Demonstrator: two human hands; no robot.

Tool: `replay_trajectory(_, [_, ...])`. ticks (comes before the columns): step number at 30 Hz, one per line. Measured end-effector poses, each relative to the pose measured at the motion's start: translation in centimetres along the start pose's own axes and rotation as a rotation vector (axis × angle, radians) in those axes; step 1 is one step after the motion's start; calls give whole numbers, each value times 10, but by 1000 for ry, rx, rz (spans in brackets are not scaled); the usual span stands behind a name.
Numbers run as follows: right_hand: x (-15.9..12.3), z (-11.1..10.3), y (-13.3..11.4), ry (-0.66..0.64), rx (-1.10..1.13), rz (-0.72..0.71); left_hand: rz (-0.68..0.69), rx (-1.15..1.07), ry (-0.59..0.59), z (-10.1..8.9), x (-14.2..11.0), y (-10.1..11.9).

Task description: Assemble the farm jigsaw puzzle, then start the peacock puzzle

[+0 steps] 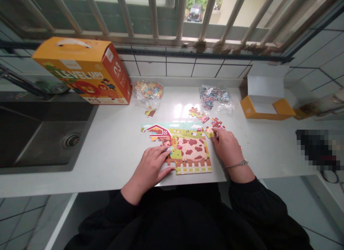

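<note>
A partly joined jigsaw puzzle [192, 149] lies flat on the counter, showing a spotted cow, a red barn and a white fence. Its lower left part has a ragged edge. Over that edge rests my left hand [150, 167], thumb apart from the fingers, fingertips on the joined pieces. My right hand [228, 146] pinches a puzzle piece [209, 132] by the puzzle's upper right side. Loose pieces [203, 118] lie just beyond it, and another cluster [216, 123] sits by my right fingers, partly hidden. One single piece [150, 111] is above the barn.
A large orange box [88, 76] stands at the back left, beside a dark sink [48, 135]. Two clear bags of pieces, one left [148, 90] and one right [216, 97], lie along the wall. An opened yellow box [266, 108] is at the back right. Window bars run behind.
</note>
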State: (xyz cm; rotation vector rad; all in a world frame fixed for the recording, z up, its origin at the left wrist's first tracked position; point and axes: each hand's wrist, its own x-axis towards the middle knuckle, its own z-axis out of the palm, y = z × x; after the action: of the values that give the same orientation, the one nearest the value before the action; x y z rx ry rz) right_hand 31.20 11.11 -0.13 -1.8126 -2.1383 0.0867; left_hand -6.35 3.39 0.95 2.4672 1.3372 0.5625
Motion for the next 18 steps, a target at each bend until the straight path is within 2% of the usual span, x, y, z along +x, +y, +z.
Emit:
replay_trajectory(5, [8, -5, 0, -47, 44, -45, 45, -49, -7, -7, -3, -4])
replay_trajectory(9, [7, -13, 3, -38, 86, -72, 47, -60, 6, -6, -1, -7])
replay_trajectory(13, [-5, -24, 20, -8, 81, -39, 47, -67, 21, -3, -1, -9])
replay_trajectory(18, [-22, -37, 41, -104, 51, 0, 41, -52, 26, 1, 1, -10])
